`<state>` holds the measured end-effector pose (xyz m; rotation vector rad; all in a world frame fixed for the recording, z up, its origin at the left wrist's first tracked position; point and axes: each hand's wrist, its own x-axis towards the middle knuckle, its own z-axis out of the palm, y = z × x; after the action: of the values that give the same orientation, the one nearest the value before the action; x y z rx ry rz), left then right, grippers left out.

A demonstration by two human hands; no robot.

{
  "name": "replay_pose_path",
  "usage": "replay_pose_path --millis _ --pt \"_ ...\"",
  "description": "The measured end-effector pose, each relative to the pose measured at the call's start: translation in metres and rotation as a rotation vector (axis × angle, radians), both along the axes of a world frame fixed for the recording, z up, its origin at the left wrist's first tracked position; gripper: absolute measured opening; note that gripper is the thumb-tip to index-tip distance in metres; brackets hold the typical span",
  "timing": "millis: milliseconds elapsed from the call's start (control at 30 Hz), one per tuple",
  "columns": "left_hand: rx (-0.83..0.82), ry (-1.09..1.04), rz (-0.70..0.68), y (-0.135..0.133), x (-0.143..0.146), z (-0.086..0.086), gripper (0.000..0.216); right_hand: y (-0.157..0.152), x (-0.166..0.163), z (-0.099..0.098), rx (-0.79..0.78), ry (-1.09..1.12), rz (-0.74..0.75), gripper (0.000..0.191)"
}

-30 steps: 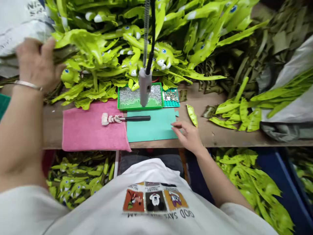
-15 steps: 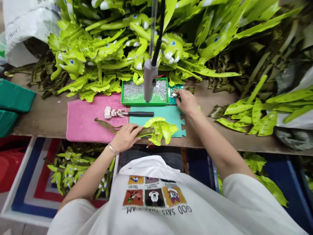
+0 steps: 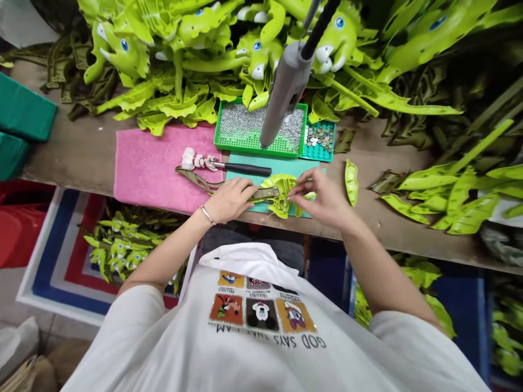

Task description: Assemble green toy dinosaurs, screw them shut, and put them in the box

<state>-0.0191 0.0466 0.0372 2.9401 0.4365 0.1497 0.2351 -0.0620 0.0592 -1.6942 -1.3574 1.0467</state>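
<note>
My left hand grips an olive plastic strip, holding it against the lime-green toy dinosaur head half at the table's front edge. The head half lies hollow side up on a turquoise foam mat. At its right side my right hand is pinched, a tiny pale thing at the fingertips; it looks like a small silvery disc. Such discs lie in a teal tray behind. Just beyond my left hand is a black-handled screwdriver or hammer-like tool with a white-and-red wrapped head.
A green basket of small metal screws stands behind the mat. Above it hangs a grey power screwdriver. A pink towel lies left. Lime dinosaur heads are heaped at the back, and loose lime pieces lie right.
My right hand has come from the disc tray to the side of the head half. My left hand keeps its hold. The camera view has shifted closer and lower.
</note>
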Motion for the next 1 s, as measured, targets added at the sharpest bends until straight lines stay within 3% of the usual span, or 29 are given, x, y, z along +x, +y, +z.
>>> replay_pose_path --millis 133,267,367,500,633,733,800,900,1000 --pt "0.005 -0.005 -0.011 0.001 0.001 0.006 0.037 -0.015 -0.027 -0.002 -0.068 -0.080 0.036 0.029" --pt "0.033 -0.032 -0.018 0.004 0.000 0.008 0.035 -0.010 -0.031 -0.002 -0.011 -0.221 0.051 0.026" --pt "0.038 -0.055 -0.023 0.006 0.000 0.006 0.036 0.009 -0.011 -0.001 0.103 -0.279 0.018 0.017" --pt "0.053 -0.063 -0.025 0.008 0.001 0.005 0.036 0.054 0.040 -0.017 0.262 -0.530 -0.252 0.011" --pt "0.018 -0.037 -0.018 0.008 0.003 0.006 0.035 0.091 0.074 -0.048 0.227 -0.732 -0.207 0.018" --pt "0.007 0.004 -0.012 0.008 0.004 0.007 0.036 0.098 0.078 -0.057 0.196 -0.780 -0.188 0.020" --pt "0.012 0.018 -0.010 0.008 0.004 0.007 0.037 0.094 0.074 -0.051 0.165 -0.743 -0.230 0.021" --pt "0.012 0.019 -0.010 0.008 0.004 0.005 0.039 0.074 0.059 -0.027 0.126 -0.517 -0.290 0.023" --pt "0.009 0.014 -0.016 0.009 0.004 0.004 0.039 0.039 0.031 0.000 0.087 -0.159 -0.168 0.028"
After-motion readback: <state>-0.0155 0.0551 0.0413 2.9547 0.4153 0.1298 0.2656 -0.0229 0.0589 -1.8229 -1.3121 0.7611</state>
